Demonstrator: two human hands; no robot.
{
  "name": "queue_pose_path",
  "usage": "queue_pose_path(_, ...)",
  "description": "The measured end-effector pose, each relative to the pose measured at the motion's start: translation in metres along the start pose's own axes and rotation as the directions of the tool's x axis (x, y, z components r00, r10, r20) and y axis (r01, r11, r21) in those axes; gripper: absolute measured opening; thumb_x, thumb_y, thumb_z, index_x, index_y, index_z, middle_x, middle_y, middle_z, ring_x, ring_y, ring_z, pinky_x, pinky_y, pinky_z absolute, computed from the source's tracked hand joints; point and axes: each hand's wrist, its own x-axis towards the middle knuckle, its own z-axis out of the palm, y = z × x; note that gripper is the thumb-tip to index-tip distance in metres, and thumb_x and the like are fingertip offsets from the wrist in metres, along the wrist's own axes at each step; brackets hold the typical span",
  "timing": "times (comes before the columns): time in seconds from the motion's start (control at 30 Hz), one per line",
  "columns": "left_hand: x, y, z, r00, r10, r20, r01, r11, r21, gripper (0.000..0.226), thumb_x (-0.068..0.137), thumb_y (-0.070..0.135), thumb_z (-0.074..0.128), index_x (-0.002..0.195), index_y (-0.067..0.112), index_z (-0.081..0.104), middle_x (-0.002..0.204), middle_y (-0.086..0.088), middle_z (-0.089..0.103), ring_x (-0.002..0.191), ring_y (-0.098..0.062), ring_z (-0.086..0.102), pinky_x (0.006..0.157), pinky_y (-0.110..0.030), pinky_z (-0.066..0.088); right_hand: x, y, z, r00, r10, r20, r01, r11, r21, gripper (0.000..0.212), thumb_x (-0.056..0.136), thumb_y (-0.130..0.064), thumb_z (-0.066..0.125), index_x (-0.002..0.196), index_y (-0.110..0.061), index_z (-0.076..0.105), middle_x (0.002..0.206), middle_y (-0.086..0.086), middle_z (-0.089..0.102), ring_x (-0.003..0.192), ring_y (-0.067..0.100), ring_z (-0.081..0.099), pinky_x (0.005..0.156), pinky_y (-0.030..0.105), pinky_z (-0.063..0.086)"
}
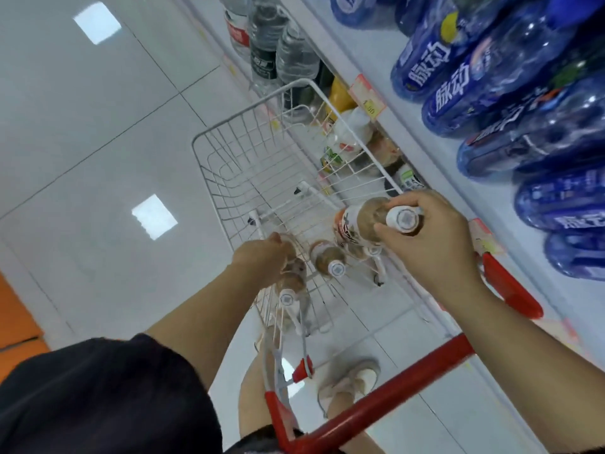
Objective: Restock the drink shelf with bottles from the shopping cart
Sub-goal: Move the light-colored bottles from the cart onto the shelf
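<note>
A white wire shopping cart [229, 139] with a red handle [386, 407] stands beside the drink shelf [386, 60]. My right hand [432, 237] grips a brown milk-tea bottle [357, 227] with a white cap by its neck, lifted above the cart's right rim. My left hand [262, 257] is down inside the cart, closed around a second brown bottle [291, 283] with a white cap. A third brown bottle [327, 260] lies on the cart's floor between my hands.
Blue drink bottles [491, 80] fill the upper shelf on the right. Clear water bottles [278, 44] stand further along. A lower shelf behind the cart holds orange and white bottles [347, 126]. Price tags [366, 96] hang on the shelf edge. White tiled floor [98, 142] lies left.
</note>
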Motion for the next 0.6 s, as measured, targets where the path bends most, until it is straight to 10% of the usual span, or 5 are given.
queue_pose_path(0.3, -0.008, 0.006, -0.012, 0.977, 0.021, -0.214, -0.090, 0.943, -0.319, 0.027, 0.081, 0.019, 0.063, 0.107, 0.025, 0.063, 0.108, 0.001, 0.053, 0.099, -0.023, 0.055, 0.070, -0.028, 0.047, -0.028, -0.001, -0.038, 0.997, 0.024, -0.072, -0.022, 0.999, 0.028, 0.024, 0.068, -0.005, 0.073, 0.082, -0.022, 0.062, 0.087, -0.004, 0.060, 0.079, 0.013, 0.058, 0.073, 0.020, 0.047)
queue_pose_path(0.47, -0.079, 0.035, -0.073, 0.931, 0.074, -0.358, -0.210, 0.910, -0.358, 0.037, 0.082, 0.010, 0.066, 0.118, 0.013, 0.060, 0.115, -0.006, 0.056, 0.110, -0.021, 0.046, 0.081, -0.025, 0.042, -0.050, -0.032, -0.092, 0.993, -0.003, -0.118, 0.005, 1.000, 0.010, 0.024, 0.068, -0.007, 0.074, 0.084, -0.023, 0.065, 0.091, -0.003, 0.057, 0.076, 0.004, 0.054, 0.069, -0.001, 0.036)
queue_pose_path(0.6, -0.154, 0.059, -0.136, 0.837, 0.150, -0.526, -0.374, 0.858, -0.352, 0.036, 0.077, 0.018, 0.072, 0.112, 0.018, 0.062, 0.110, -0.001, 0.054, 0.080, -0.009, 0.053, 0.068, -0.009, 0.036, -0.075, -0.077, -0.154, 0.980, -0.054, -0.190, 0.060, 0.998, 0.022, 0.027, 0.068, -0.010, 0.077, 0.092, -0.020, 0.070, 0.090, -0.007, 0.059, 0.076, 0.002, 0.055, 0.072, 0.002, 0.039)
